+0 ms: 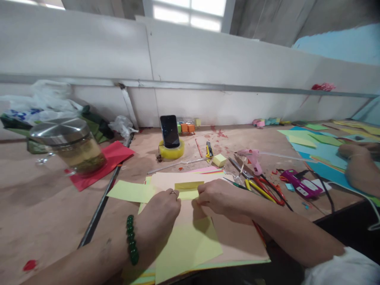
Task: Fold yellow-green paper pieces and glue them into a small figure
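- One yellow strip (189,185) is pinched by the left hand (162,208) and right hand (221,194) (two, slightly apart), at twelve o'clock on the paper stack (239,239).
- One jar (81,154) is seen at ten.
- One glue gun (253,159): two.

my left hand (162,213) and right hand (219,194) pinch what seems folded yellow paper (189,185); jar (80,152) at ten o'clock, glue gun (252,158) at two.

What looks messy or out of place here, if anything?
Red marks, stains or scraps, I can't tell, dot the tabletop behind the cutter; another red spot lies near left. They stand out against the brown.
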The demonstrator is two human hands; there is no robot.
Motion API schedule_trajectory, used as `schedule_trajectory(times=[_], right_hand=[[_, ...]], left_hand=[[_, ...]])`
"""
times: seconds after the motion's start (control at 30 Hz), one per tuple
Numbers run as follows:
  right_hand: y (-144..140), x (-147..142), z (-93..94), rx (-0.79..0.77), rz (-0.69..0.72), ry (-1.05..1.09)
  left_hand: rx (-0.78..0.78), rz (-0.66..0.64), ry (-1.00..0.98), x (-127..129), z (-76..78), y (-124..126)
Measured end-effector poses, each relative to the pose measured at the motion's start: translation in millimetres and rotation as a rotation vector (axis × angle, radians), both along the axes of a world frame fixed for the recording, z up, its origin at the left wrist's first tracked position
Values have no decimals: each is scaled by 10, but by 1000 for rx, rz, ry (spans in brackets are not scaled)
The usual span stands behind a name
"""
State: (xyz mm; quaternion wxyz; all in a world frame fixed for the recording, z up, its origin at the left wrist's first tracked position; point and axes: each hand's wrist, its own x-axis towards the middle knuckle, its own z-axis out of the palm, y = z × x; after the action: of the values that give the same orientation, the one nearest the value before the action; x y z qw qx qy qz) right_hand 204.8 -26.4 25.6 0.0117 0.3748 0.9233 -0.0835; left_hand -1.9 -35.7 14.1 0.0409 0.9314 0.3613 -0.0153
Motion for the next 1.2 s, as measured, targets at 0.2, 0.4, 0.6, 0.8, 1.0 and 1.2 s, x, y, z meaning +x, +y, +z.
schedule_trajectory(times=[0.2,0.4,0.6,0.8,1.0,1.2], right_hand=[[-5,-57,24,54,86,69],[-9,-114,120,9,33,-74],[-76,-94,197,6,-5,-320],[1,-26,88,78,-96,-156],[259,10,-162,212,-308,436],[281,-35,-300,33,-319,648]], left_hand=[[31,8,-46,-35,-18,4],[22,1,2,-8,12,-8],[-5,47,77,19,115,-49],[35,106,-53,-7,56,37],[99,54,-144,-14,-119,213],[114,141,-282,-32,-182,199]])
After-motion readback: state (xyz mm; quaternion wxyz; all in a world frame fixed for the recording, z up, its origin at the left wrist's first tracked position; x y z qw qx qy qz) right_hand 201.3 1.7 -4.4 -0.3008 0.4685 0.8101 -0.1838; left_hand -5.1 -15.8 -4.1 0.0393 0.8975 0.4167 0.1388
